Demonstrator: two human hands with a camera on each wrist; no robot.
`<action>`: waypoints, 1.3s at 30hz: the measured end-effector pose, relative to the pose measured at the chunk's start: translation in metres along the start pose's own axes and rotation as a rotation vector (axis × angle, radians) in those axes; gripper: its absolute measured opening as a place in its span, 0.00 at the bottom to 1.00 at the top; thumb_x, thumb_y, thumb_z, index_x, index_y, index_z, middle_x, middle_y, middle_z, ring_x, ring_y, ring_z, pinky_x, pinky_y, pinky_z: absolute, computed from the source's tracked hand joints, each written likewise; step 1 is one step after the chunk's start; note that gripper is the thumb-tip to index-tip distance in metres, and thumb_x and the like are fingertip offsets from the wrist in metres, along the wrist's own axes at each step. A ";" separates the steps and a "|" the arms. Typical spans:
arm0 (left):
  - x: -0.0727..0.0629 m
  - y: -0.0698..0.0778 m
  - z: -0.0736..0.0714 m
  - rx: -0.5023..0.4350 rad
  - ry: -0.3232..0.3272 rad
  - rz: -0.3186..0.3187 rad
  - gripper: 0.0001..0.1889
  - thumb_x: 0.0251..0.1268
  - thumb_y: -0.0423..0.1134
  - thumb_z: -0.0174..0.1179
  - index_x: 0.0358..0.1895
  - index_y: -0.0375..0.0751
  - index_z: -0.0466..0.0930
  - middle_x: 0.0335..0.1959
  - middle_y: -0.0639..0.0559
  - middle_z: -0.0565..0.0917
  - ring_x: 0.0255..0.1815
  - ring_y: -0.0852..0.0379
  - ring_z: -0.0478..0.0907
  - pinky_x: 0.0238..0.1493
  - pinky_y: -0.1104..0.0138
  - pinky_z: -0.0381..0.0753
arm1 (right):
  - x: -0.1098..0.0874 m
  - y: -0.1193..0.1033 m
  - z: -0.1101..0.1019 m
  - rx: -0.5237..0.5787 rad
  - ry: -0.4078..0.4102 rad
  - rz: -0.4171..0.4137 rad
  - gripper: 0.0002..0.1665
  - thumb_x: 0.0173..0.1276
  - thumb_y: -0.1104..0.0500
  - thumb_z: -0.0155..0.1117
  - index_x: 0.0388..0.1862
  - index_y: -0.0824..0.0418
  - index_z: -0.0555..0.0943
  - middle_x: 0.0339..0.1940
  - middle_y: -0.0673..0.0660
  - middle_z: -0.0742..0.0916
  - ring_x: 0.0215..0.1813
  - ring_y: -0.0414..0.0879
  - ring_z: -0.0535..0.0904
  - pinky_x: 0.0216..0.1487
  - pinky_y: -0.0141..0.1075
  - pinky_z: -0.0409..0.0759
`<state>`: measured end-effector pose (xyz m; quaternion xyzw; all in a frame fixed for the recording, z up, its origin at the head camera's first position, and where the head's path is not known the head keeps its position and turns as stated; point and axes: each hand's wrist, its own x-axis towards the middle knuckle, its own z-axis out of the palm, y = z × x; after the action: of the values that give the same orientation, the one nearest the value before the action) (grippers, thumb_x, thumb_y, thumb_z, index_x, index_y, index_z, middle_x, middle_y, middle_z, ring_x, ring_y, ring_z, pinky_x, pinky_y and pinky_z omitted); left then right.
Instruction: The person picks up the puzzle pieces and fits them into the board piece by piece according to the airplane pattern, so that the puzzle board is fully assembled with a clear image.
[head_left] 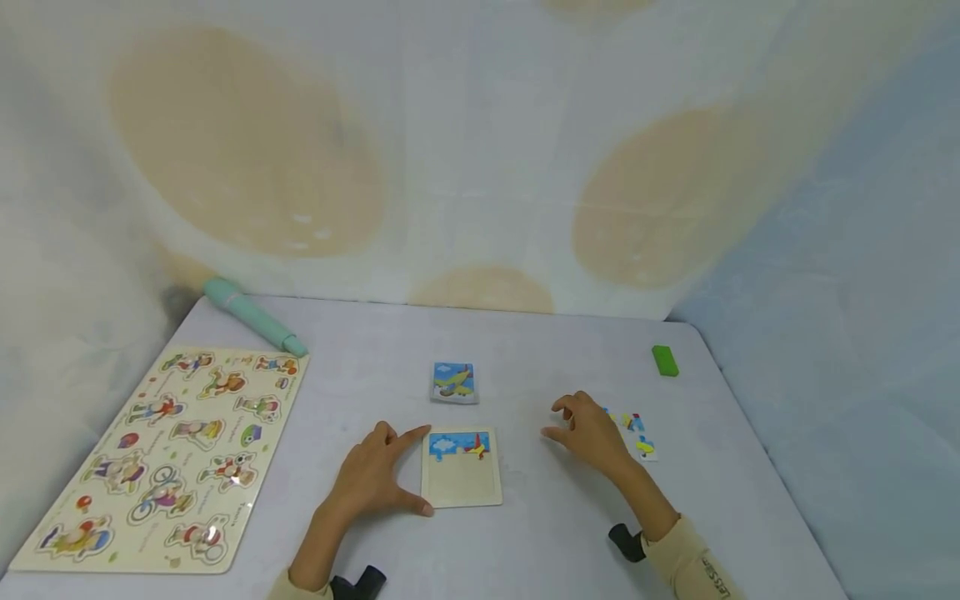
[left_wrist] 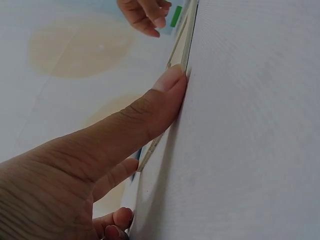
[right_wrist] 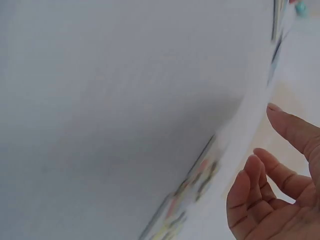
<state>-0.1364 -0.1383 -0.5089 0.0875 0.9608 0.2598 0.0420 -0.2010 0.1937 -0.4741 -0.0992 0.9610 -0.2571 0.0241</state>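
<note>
A small square wooden puzzle board (head_left: pixel 461 485) lies on the table, with picture pieces (head_left: pixel 444 444) of blue sky and a red-and-yellow plane along its top; the lower part is bare wood. My left hand (head_left: pixel 369 472) steadies its left side, index fingertip at the upper corner and thumb at the lower one. In the left wrist view, the thumb (left_wrist: pixel 170 82) presses the board's edge. My right hand (head_left: pixel 592 433) hovers right of the board, fingers loosely bent with nothing between them. Loose puzzle pieces (head_left: pixel 645 448) lie just beyond that hand, partly hidden by it.
Behind the board sits a small picture card (head_left: pixel 453 383) with a green-yellow plane. A large cartoon peg puzzle (head_left: pixel 150 467) covers the table's left side, with a mint-green tube-shaped object (head_left: pixel 255 317) at its far edge. A green block (head_left: pixel 664 361) lies at the far right.
</note>
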 end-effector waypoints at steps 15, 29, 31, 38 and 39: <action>0.001 -0.003 0.000 0.001 0.004 -0.004 0.59 0.16 0.65 0.83 0.69 0.62 0.73 0.35 0.53 0.62 0.31 0.56 0.59 0.31 0.65 0.57 | 0.007 0.049 -0.016 0.016 -0.001 0.056 0.27 0.62 0.53 0.73 0.52 0.70 0.81 0.42 0.62 0.78 0.41 0.51 0.74 0.39 0.39 0.73; 0.000 -0.002 0.000 0.000 -0.003 0.000 0.59 0.16 0.65 0.83 0.69 0.62 0.72 0.36 0.53 0.62 0.32 0.56 0.59 0.32 0.65 0.57 | 0.010 0.049 -0.017 -0.025 -0.016 0.042 0.23 0.63 0.53 0.72 0.50 0.68 0.82 0.45 0.62 0.78 0.39 0.49 0.75 0.38 0.41 0.77; 0.000 -0.002 0.000 -0.002 -0.001 0.001 0.59 0.17 0.66 0.82 0.70 0.63 0.72 0.36 0.53 0.62 0.32 0.56 0.59 0.32 0.65 0.57 | 0.010 0.048 -0.017 -0.041 -0.011 0.030 0.23 0.63 0.54 0.72 0.50 0.68 0.82 0.45 0.61 0.78 0.38 0.49 0.75 0.37 0.41 0.77; 0.000 -0.002 0.001 -0.004 0.006 0.003 0.58 0.17 0.65 0.82 0.69 0.63 0.73 0.36 0.53 0.62 0.31 0.56 0.59 0.31 0.65 0.56 | 0.008 0.047 -0.017 -0.097 0.026 0.009 0.25 0.61 0.51 0.73 0.49 0.69 0.83 0.45 0.61 0.79 0.40 0.51 0.79 0.37 0.44 0.79; 0.000 -0.002 0.000 -0.005 0.007 0.005 0.59 0.17 0.65 0.83 0.69 0.63 0.73 0.36 0.53 0.62 0.31 0.56 0.59 0.31 0.65 0.56 | 0.008 0.047 -0.017 -0.102 0.036 0.007 0.25 0.61 0.51 0.73 0.49 0.69 0.83 0.45 0.61 0.79 0.41 0.52 0.79 0.38 0.44 0.80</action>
<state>-0.1366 -0.1397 -0.5099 0.0887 0.9601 0.2626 0.0384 -0.2192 0.2403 -0.4828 -0.0925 0.9734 -0.2094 0.0027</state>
